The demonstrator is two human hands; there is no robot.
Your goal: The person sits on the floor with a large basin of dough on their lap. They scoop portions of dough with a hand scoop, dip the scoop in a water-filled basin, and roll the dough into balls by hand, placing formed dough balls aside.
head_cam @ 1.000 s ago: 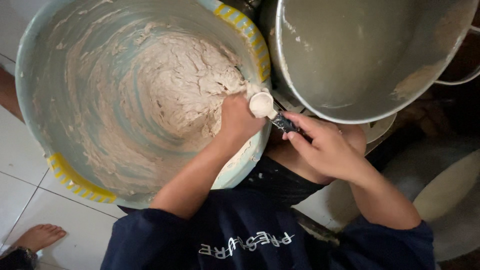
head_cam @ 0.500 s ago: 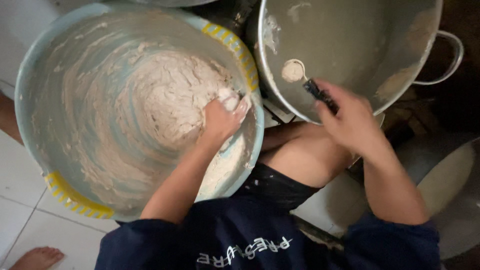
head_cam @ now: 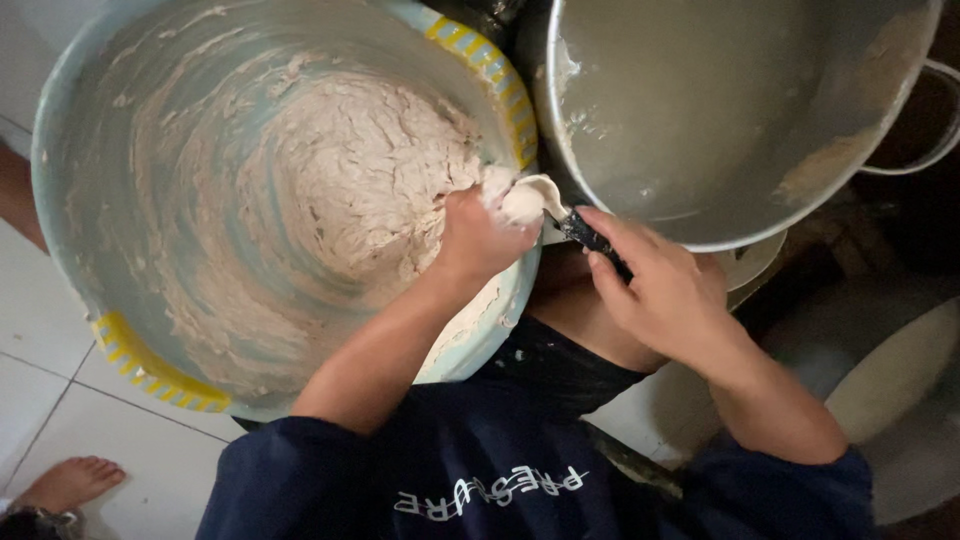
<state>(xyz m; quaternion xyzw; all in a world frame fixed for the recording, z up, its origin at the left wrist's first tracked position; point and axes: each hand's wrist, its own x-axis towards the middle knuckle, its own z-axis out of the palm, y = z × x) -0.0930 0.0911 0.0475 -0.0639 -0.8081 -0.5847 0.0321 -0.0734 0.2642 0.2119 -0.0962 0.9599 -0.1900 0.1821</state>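
A big light-blue plastic basin (head_cam: pixel 70 270) with a yellow-striped rim holds a mass of pale sticky dough (head_cam: pixel 350 190). My left hand (head_cam: pixel 480 235) reaches over the basin's near right rim, its fingers closed on a lump of dough at the spoon's bowl. My right hand (head_cam: pixel 665 295) grips the dark handle of a spoon (head_cam: pixel 550 200) coated in dough, its bowl held at the basin's rim against my left fingers. A large metal pot (head_cam: pixel 720 110) stands to the right, smeared with batter inside.
A white tiled floor (head_cam: pixel 40 350) lies at the left, with a bare foot (head_cam: pixel 70 482) at the bottom left corner. Round pale lids or plates (head_cam: pixel 890 385) sit at the right. My dark blue shirt fills the lower middle.
The spoon has come back from inside the metal pot to the basin's rim. My left hand has shifted from the dough mass to the spoon's bowl.
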